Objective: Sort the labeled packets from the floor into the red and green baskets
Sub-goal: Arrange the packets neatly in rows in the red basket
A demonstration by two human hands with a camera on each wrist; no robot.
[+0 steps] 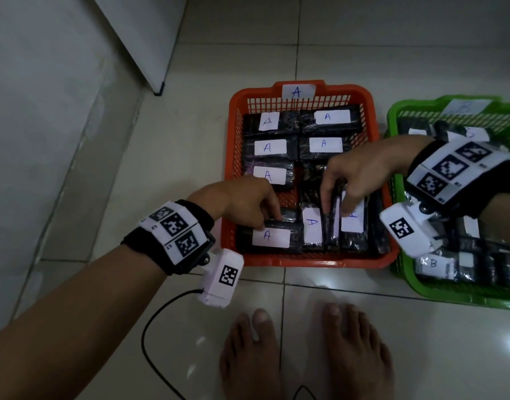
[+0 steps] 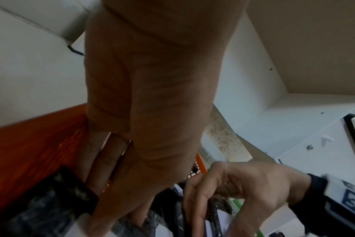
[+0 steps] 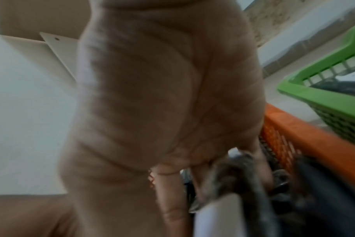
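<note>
Floor (image 1: 349,327): pale glossy tile; bare feet (image 1: 302,353) nearest, a strip of bare tile between the toes and the baskets' near rims.
Left hand (image 1: 245,203): inside the red basket's near-left corner, fingers curled down onto the top edge of a black packet (image 1: 269,236) labeled A, lying flat against the near wall.
Right hand (image 1: 360,171): over the near-right part of the red basket, fingers pinching an upright packet (image 1: 331,220) standing on edge between two labeled ones.
Red basket (image 1: 372,111): tagged A; packed nearly wall to wall with A packets in rows.
Green basket (image 1: 392,116): right of the red one, rims just beside each other; holds B packets.
Far left: white wall panel edge (image 1: 149,53); open tile beyond the baskets.
</note>
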